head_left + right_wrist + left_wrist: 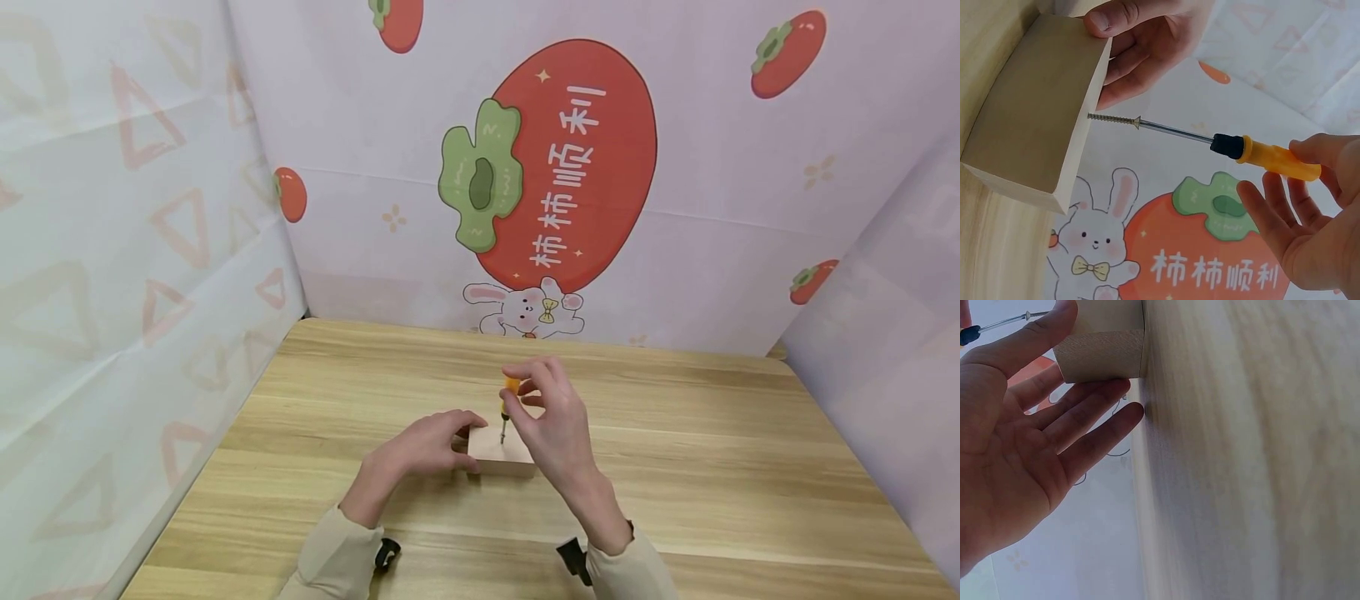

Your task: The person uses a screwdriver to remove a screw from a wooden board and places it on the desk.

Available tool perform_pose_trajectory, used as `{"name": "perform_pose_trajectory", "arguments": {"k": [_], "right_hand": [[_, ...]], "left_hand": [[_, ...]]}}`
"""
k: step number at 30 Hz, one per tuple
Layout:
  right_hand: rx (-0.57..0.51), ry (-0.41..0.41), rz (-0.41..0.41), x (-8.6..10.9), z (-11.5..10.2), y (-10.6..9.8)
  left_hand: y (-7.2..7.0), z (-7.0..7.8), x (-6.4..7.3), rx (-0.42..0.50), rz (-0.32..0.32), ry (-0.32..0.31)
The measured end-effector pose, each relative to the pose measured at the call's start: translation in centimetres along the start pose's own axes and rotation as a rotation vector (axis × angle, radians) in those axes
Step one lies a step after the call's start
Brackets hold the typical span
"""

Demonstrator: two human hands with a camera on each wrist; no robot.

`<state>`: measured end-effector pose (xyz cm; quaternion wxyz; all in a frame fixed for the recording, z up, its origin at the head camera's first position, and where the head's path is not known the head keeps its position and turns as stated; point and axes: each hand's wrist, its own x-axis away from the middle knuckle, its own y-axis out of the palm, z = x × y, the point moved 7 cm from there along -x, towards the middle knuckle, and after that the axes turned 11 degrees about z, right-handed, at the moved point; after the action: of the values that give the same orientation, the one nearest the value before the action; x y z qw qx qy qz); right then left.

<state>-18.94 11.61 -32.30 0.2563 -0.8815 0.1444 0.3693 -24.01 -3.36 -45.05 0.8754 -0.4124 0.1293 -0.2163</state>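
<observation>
A pale wooden block lies on the table. My left hand holds its left end, thumb on the near side and fingers at the far side. From the block's top face rises a screw, its tip at the wood and most of its thread exposed. A screwdriver with a yellow handle and black collar stands nearly upright, its tip at the screw head. Around the upper handle, the thumb and fingertips of my right hand pinch it. In the left wrist view the shank and screw show beyond the left thumb.
The wood-grain table extends around the block on all sides. A printed backdrop with a big red persimmon and a rabbit closes off the back, and patterned side sheets stand left and right.
</observation>
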Motion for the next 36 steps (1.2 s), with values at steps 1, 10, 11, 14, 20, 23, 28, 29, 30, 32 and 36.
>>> {"name": "perform_pose_trajectory", "arguments": {"k": [1, 10, 11, 14, 20, 23, 28, 29, 30, 32, 36], "right_hand": [[-0.005, -0.003, 0.000, 0.0, 0.0, 0.0], [-0.076, 0.001, -0.006, 0.2, 0.3, 0.1], [-0.074, 0.011, -0.005, 0.2, 0.4, 0.2], [-0.052, 0.046, -0.012, 0.3, 0.7, 0.4], [-0.033, 0.055, -0.020, 0.3, 1.5, 0.8], [-0.021, 0.025, -0.037, 0.2, 1.5, 0.9], [-0.013, 0.030, -0.091, 0.3, 1.5, 1.4], [-0.014, 0.038, -0.099, 0.4, 1.5, 1.5], [-0.014, 0.042, -0.105, 0.4, 1.5, 1.5], [-0.009, 0.045, -0.110, 0.3, 1.4, 1.5], [0.017, 0.017, -0.108, 0.1, 1.0, 1.2]], "left_hand": [[0.0, 0.0, 0.0, 0.001, 0.000, 0.001], [0.0, 0.1, 0.0, -0.008, 0.001, 0.020], [0.0, 0.1, 0.0, -0.010, 0.000, 0.020], [0.1, 0.1, 0.0, -0.016, -0.001, 0.020], [0.1, -0.1, -0.1, -0.031, 0.006, 0.026], [0.1, -0.1, 0.0, -0.040, 0.006, 0.027], [0.0, -0.1, 0.0, -0.036, 0.005, 0.021], [0.1, -0.1, 0.0, -0.035, 0.003, 0.017], [0.1, -0.1, 0.0, -0.034, 0.004, 0.016], [0.1, -0.1, 0.0, -0.034, 0.003, 0.015], [0.1, -0.1, 0.0, -0.033, 0.001, 0.013]]}}
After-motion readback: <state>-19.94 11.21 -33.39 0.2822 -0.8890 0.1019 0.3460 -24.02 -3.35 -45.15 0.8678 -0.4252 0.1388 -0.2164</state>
